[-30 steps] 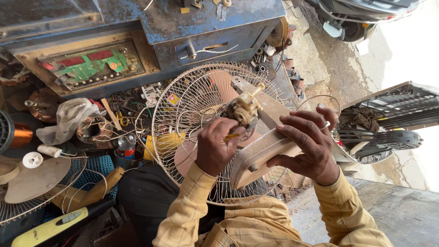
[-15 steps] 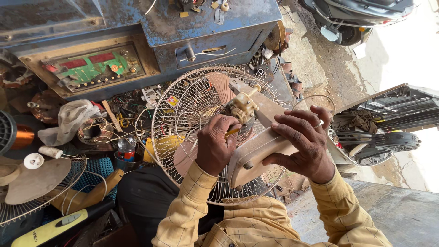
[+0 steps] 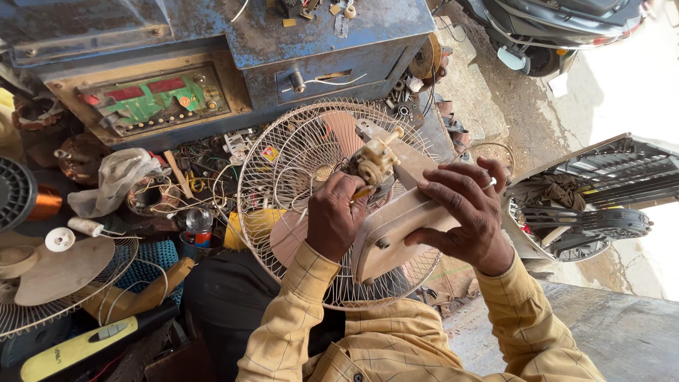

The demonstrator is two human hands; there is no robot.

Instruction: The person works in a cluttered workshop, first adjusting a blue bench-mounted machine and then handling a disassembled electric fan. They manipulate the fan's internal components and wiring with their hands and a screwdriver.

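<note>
Here, a big blue metal box (image 3: 212, 56) sits at the top, with a round wire fan cage (image 3: 283, 177) lying in front of it. A cream fan body (image 3: 396, 230) rests across the cage. The right hand (image 3: 463, 216) is wrapped over this body and grips it tight. The left hand (image 3: 336, 219) is closed around a thin tool with a yellow handle (image 3: 361, 192), its tip at the little gear part (image 3: 375, 161). The tool could slip off and poke a finger, because the body only leans on bendy wires. Small bits could drop into the messy wires (image 3: 205, 170) and get lost.
</note>
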